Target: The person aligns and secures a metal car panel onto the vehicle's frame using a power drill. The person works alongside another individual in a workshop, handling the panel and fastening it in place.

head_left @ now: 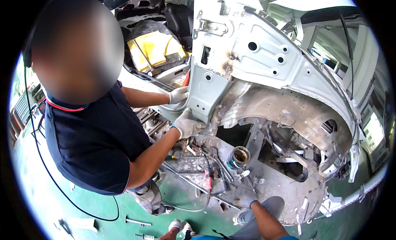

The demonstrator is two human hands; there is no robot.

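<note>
My right hand (246, 200), in a pale glove, is low over the near edge of the metal platform (268, 190), next to my grey-trousered knee. Its fingers blend into the surface, so its grip does not show. Near the lower edge is my left hand (176, 224), gloved, small in view and beside a shoe; its fingers are not distinct. Just beyond my right hand lie a metal hand tool (251, 184) and a dark can (239, 157) with brownish contents. A co-worker's two gloved hands hold the lower pillar of a grey car body panel (208, 91).
The co-worker (90, 137) stands at the left. A red-handled tool (208, 180) with a hose lies among several tools on the platform. The wheel arch (284, 104) rises at right. On the green floor are a black cable (53, 170) and a hammer (138, 221).
</note>
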